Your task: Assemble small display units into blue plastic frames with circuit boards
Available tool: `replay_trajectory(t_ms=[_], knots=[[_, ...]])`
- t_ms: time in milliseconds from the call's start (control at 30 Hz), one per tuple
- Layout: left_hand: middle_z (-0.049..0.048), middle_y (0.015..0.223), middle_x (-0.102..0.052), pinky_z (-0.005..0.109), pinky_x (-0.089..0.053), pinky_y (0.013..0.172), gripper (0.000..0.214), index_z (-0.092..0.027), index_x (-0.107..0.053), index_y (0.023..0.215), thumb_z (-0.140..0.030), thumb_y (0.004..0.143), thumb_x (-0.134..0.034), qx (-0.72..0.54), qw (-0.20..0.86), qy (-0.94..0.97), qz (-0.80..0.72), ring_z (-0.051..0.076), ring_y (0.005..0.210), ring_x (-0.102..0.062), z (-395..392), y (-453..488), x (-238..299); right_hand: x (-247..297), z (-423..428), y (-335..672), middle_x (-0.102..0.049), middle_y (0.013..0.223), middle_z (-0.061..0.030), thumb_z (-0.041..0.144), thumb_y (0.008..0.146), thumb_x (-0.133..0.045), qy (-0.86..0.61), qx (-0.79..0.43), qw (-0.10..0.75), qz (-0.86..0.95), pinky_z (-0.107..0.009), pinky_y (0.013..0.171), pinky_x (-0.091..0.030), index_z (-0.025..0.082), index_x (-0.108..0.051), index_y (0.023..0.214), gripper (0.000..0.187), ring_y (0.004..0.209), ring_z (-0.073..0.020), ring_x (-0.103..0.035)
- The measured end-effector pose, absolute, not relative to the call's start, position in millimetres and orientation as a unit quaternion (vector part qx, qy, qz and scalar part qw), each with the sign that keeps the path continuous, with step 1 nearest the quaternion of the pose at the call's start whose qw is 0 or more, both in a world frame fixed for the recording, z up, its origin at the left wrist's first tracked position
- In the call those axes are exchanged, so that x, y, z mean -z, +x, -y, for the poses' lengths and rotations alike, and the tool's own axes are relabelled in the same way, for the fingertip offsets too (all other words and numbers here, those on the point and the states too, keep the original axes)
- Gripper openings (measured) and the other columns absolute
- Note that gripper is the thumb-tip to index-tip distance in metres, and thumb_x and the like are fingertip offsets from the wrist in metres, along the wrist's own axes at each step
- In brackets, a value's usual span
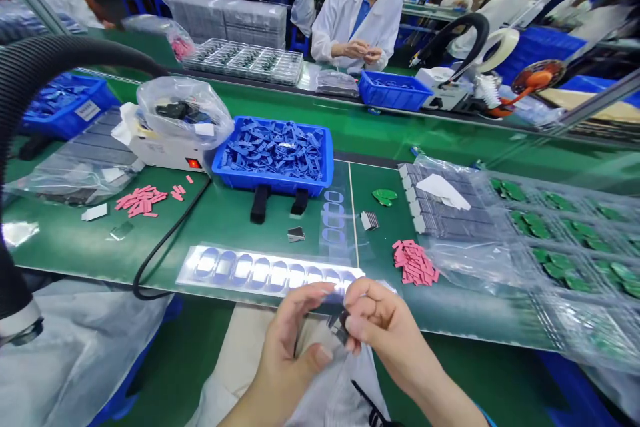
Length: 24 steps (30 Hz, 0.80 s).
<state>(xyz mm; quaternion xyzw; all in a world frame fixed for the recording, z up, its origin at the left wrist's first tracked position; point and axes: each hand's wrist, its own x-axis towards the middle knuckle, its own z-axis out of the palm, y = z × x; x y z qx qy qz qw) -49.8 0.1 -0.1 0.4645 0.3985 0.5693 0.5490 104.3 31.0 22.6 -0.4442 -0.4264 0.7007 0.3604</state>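
Just past the bench's front edge, above my lap, my right hand [383, 320] pinches a small dark part [341, 327] with a greyish side. What kind of part it is stays unclear, since the fingers cover some of it. Facing it, my left hand [295, 347] is curved with thumb and fingers apart, and nothing shows in its grasp. Beyond both hands lies a clear sheet of oval stickers [260, 271], its right end partly behind my fingers. Pink strips [415, 262] are heaped to the right, near a small striped stack [369, 220] and green circuit boards [385, 197].
A blue bin [323, 170] of blue plastic parts stands mid-bench. Left are a black hose [30, 73], a white machine [170, 153] and more pink strips [141, 201]. Trays of green boards [565, 230] fill the right side. A co-worker [357, 20] sits opposite.
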Motion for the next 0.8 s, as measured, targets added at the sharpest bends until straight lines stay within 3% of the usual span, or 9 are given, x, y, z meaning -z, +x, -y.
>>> replay_trajectory(t_ms=[100,200,333,433,800], knots=[[0.0072,0.114,-0.069,0.038,-0.044,0.101,0.033,-0.032,-0.07,0.105,-0.051,0.078,-0.063,-0.529,0.596,0.481,-0.365,0.023,0.112,-0.06,3,-42,-3,-17,-9,103,-0.059,0.054,0.008,0.039,0.069,-0.078,-0.406,-0.763,0.395,0.312,-0.014,0.047,-0.045,0.022,-0.044,0.08,0.04,0.045,-0.0062,-0.058],[0.008,0.106,-0.073,0.039,-0.044,0.101,0.03,-0.03,-0.074,0.096,-0.05,0.074,-0.068,-0.52,0.619,0.469,-0.355,0.025,0.11,-0.061,5,-40,-3,-9,5,104,-0.057,0.056,0.0064,0.042,0.073,-0.074,-0.407,-0.72,0.438,0.351,-0.015,0.044,-0.043,0.022,-0.043,0.077,0.037,0.044,-0.007,-0.055],[0.0047,0.097,-0.077,0.029,-0.053,0.087,0.03,-0.031,-0.074,0.098,-0.046,0.072,-0.072,-0.487,0.701,0.392,-0.344,0.021,0.095,-0.069,11,-39,-5,-20,6,117,-0.059,0.068,0.0012,0.017,0.077,-0.07,-0.472,-0.431,0.515,0.572,-0.023,0.055,-0.047,0.021,-0.057,0.077,0.014,0.062,-0.0124,-0.057],[0.0047,0.092,-0.078,0.024,-0.055,0.078,0.03,-0.031,-0.076,0.093,-0.046,0.067,-0.075,-0.465,0.725,0.352,-0.367,0.019,0.084,-0.071,14,-38,-11,-38,-1,127,-0.059,0.071,-0.0016,0.002,0.076,-0.064,-0.421,-0.285,0.492,0.707,-0.028,0.057,-0.047,0.02,-0.063,0.082,0.019,0.066,-0.0152,-0.056],[0.0114,0.076,-0.076,0.026,-0.05,0.062,0.05,-0.023,-0.076,0.098,-0.061,0.068,-0.065,-0.382,0.693,0.442,-0.422,0.019,0.066,-0.064,15,-41,-28,-43,-5,133,-0.059,0.076,-0.0026,0.0,0.08,-0.061,-0.381,-0.295,0.451,0.751,-0.03,0.061,-0.046,0.017,-0.063,0.088,0.019,0.071,-0.015,-0.055]])
